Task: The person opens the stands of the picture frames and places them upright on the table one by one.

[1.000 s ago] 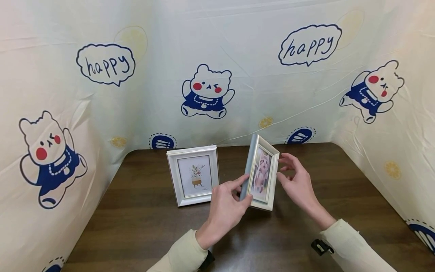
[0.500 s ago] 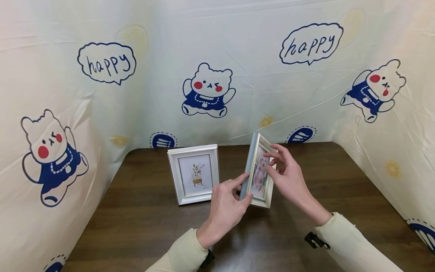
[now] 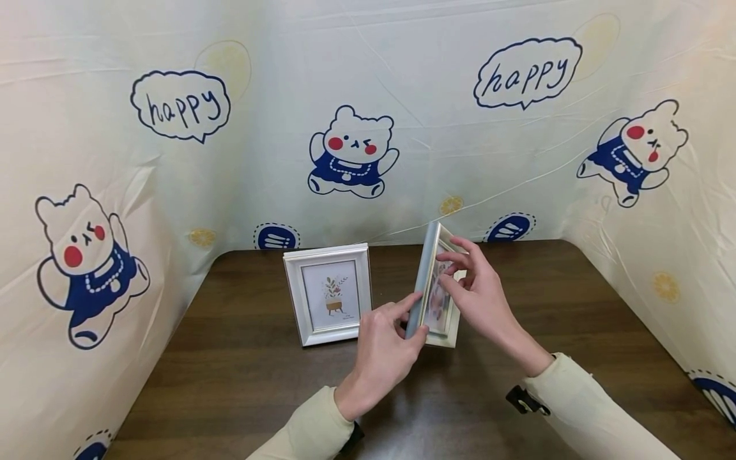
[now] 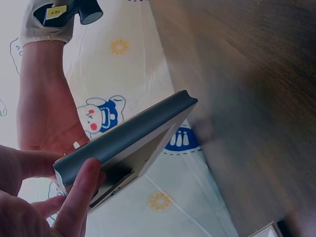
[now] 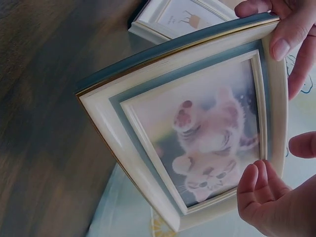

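My left hand [image 3: 384, 345] grips a picture frame [image 3: 424, 273] by its near left edge, thumb on the front and fingers at the blue-grey side. Held tilted, the frame has a cream front border with gold trim round a kitten picture [image 5: 210, 143]. In front of that picture is my right hand [image 3: 485, 295], its fingers loosely bent. From the right wrist view, these fingertips [image 5: 261, 173] lie at the frame's inner border; whether they touch is unclear. The left wrist view shows the frame's dark side and back, with a left finger [image 4: 81, 192] along it.
A second, white picture frame [image 3: 292, 300] with a potted-plant print stands upright just left of my left hand. Both are on a dark wooden table [image 3: 230, 383]. Patterned cloth [image 3: 414, 76] rises behind the table and at both sides.
My right hand has moved left from beside the frame's right edge to in front of the picture. The kitten frame has turned slightly. My left hand keeps its grip.
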Tool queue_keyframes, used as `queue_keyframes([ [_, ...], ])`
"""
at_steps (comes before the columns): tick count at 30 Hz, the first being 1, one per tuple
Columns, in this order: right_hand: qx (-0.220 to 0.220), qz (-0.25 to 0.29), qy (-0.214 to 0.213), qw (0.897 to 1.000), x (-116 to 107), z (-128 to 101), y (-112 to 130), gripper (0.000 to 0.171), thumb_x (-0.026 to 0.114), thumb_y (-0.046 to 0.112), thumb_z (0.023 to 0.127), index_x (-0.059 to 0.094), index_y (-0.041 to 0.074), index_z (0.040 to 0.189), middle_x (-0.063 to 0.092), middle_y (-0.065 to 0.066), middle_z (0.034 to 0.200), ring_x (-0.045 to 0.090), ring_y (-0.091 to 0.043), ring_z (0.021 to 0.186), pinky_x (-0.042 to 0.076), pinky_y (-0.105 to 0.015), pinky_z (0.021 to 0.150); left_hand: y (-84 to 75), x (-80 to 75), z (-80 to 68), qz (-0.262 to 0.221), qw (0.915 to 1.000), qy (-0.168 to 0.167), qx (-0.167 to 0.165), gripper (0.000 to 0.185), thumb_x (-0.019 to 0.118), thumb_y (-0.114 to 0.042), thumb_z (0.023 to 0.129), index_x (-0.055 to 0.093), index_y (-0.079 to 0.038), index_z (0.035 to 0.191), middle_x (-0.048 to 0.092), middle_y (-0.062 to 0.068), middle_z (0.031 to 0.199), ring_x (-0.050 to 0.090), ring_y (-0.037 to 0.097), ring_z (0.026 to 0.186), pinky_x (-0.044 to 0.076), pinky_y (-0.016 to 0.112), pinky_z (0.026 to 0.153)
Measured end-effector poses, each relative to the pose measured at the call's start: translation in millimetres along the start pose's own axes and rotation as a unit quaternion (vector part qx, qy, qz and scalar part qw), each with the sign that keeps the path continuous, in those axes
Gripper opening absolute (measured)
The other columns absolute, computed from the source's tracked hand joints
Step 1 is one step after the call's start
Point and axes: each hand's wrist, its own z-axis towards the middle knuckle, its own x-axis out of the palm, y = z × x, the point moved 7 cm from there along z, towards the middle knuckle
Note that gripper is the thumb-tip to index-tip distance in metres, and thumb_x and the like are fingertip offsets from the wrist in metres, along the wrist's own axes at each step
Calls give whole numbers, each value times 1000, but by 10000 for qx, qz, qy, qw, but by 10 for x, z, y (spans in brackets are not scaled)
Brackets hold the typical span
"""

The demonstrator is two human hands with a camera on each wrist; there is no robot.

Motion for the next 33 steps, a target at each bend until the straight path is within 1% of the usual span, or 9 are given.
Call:
queue_keyframes([
  [7, -80, -73, -67, 9999, 6, -5, 34, 60, 65, -4, 99, 44, 7, 154, 70, -11, 129, 58, -22, 99, 48, -24, 72, -27, 10, -17, 127, 9996, -107, 224, 50, 86, 1, 80, 75, -4, 128, 65, -2, 75, 57, 0, 54, 50, 18, 53],
  [13, -123, -166, -128, 9997, 0, -15, 75, 62, 66, -4, 98, 45, 11, 155, 69, -10, 130, 58, -21, 100, 48, -23, 72, -70, 7, -26, 250, 9987, -182, 411, 49, 86, 1, 80, 75, -3, 127, 66, 0, 77, 57, -1, 55, 48, 16, 53],
  [18, -95, -125, -122, 9998, 6, -13, 105, 64, 66, -4, 98, 45, 12, 156, 70, -10, 128, 58, -21, 99, 48, -23, 72, -84, 16, -42, 369, 9982, -135, 447, 48, 87, 0, 81, 75, -2, 128, 66, 1, 79, 53, -1, 55, 46, 16, 51],
  [21, -100, -142, -113, 9998, 13, -1, 118, 65, 67, -2, 98, 44, 11, 157, 69, -11, 127, 59, -21, 99, 48, -24, 72, -89, 20, -50, 447, 9978, -125, 468, 48, 87, 0, 81, 75, -2, 128, 65, 0, 78, 50, -1, 55, 44, 16, 50],
  [24, -86, -172, -117, 9997, 11, 11, 133, 66, 68, 0, 99, 42, 10, 159, 69, -11, 123, 59, -21, 99, 49, -25, 73, -113, 14, -51, 599, 9962, -212, 602, 49, 88, -1, 80, 76, -3, 127, 64, -1, 77, 50, 2, 56, 41, 16, 51],
  [28, -48, -230, -96, 9997, 17, 30, 140, 68, 69, 4, 99, 40, 11, 160, 67, -11, 116, 59, -21, 97, 49, -29, 75, -155, 9, -66, 863, 9918, -395, 858, 49, 89, -2, 78, 77, -5, 125, 64, 0, 75, 53, 8, 59, 40, 19, 53],
  [33, 13, -289, -61, 9996, 41, 60, 131, 68, 68, 6, 100, 37, 8, 161, 64, -13, 110, 58, -22, 96, 47, -30, 75, -173, 26, -89, 963, 9898, -438, 959, 49, 89, -2, 78, 78, -6, 125, 64, 1, 76, 58, 12, 63, 43, 22, 56],
])
